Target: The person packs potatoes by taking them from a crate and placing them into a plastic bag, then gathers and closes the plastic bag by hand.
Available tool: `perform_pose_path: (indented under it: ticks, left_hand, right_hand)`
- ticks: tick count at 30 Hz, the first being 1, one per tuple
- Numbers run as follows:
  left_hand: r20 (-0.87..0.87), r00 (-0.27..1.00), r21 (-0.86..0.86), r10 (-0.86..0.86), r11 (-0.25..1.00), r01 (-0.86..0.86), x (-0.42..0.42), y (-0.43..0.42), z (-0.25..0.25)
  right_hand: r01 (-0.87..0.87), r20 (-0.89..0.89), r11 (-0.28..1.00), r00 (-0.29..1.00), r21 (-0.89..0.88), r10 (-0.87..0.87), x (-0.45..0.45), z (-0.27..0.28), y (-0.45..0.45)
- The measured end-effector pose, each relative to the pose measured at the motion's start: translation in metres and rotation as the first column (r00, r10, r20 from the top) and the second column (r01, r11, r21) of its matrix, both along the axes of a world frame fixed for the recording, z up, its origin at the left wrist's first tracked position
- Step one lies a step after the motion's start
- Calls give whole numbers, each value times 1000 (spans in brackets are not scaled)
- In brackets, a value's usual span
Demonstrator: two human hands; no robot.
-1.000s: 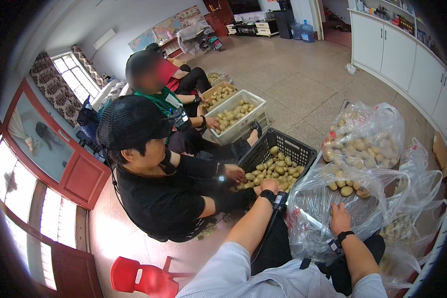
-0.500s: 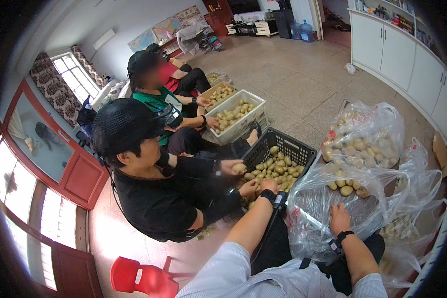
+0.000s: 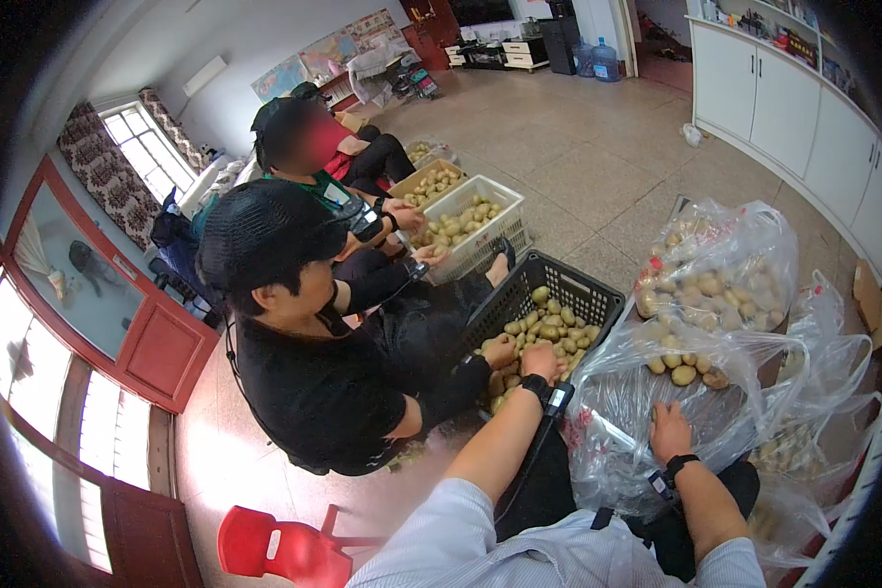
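Potatoes (image 3: pixel 570 340) loose inside black crate (image 3: pixel 583 281), just beneath left hand (image 3: pixel 541 365), nearer one; fingers point down, grip hidden. Right of crate, right hand (image 3: pixel 670 433) touches plastic bag (image 3: pixel 612 475), fingers curled, hold unclear.

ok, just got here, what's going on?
The wearer's left hand is among what look like potatoes in a black crate; its grip is hidden. The right hand is at a clear plastic bag, grip unclear. A co-worker in black has one hand in that crate. A white crate beyond holds similar produce.
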State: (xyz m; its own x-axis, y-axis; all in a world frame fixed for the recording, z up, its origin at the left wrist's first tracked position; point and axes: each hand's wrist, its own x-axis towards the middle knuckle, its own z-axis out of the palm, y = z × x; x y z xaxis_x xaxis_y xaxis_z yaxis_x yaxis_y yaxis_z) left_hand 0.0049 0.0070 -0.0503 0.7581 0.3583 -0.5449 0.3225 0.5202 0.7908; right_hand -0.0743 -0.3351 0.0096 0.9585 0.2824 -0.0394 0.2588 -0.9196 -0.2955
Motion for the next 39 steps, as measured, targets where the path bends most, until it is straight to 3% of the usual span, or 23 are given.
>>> perform_pose_path:
  ticks: [2,5,7,13,15,19,21,23,25,27,29,31,33,35,39]
  left_hand:
    - [-97,993,70,-65,995,72,-1,-4,11]
    - [18,1000,106,7,994,-8,-4,-13,22]
    - [-42,994,94,-96,990,100,-9,-14,46]
    - [-63,962,55,-264,962,268,-14,-25,66]
    - [-59,949,44,-309,949,312,-15,-30,71]
    - [-55,899,-9,-435,900,435,-16,-34,74]
    - [-75,875,2,-478,878,479,-16,-38,77]
    - [-94,851,15,-516,854,520,-17,-41,84]
    - [-95,830,11,-550,833,554,-19,-43,86]
    - [-90,812,13,-577,814,580,-18,-44,82]
    - [-52,772,31,-633,772,635,-19,-45,77]
    - [-61,688,1,-723,689,725,-14,-40,68]
    - [-36,680,-51,-732,681,731,-13,-39,67]
    - [20,661,-171,-750,649,742,-5,-35,46]
    - [49,639,44,-767,641,766,-17,-47,74]
  right_hand:
    - [1,-12,1000,1000,6,-1,1,-4,-2]
    - [7,-31,1000,1000,22,-7,2,-6,-4]
    - [14,-37,999,999,33,-12,2,-8,-5]
    - [32,-41,978,999,205,-24,7,-5,3]
    - [117,-182,926,982,359,-54,8,7,14]
    - [110,-126,883,990,456,-58,21,-26,29]
    - [238,-363,709,932,664,27,29,-36,38]
    - [260,-399,703,916,662,36,27,-5,55]
    - [340,-486,548,863,764,141,23,31,71]
    - [293,-454,553,873,780,178,27,28,80]
    - [337,-456,399,854,853,253,27,27,89]
    - [269,-401,398,866,877,298,26,43,94]
    - [129,-351,583,892,802,286,27,65,93]
    - [55,-225,552,943,832,245,32,37,95]
    - [180,-323,492,920,852,223,28,36,92]
